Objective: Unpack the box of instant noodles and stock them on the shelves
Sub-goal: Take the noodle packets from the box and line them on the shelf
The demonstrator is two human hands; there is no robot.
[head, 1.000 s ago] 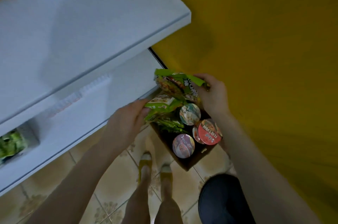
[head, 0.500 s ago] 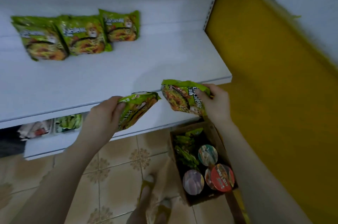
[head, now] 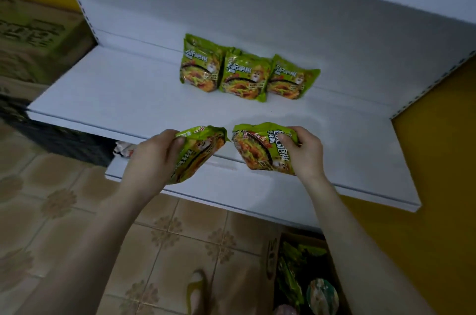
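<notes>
My left hand (head: 152, 155) grips a green noodle packet (head: 198, 152) by its top edge, held over the front edge of the white shelf (head: 128, 98). My right hand (head: 304, 152) holds a second green noodle packet (head: 260, 150) just to the right of the first, also above the shelf front. Three matching green packets (head: 244, 75) stand in a row at the back of the shelf. The cardboard box (head: 304, 273) sits on the floor at the lower right, with green packets and a cup noodle lid (head: 322, 294) showing inside.
A lower white shelf (head: 257, 198) juts out below the hands. Stacked cardboard cartons (head: 38, 39) stand at the left. A yellow wall (head: 438, 186) borders the right side. Patterned floor tiles (head: 64, 211) lie below, with my foot in a sandal (head: 197, 291) near the box.
Both hands lifted the two packets out of the box and up to the shelf front. The view swung up and left, so the row of three packets now sits centred.
</notes>
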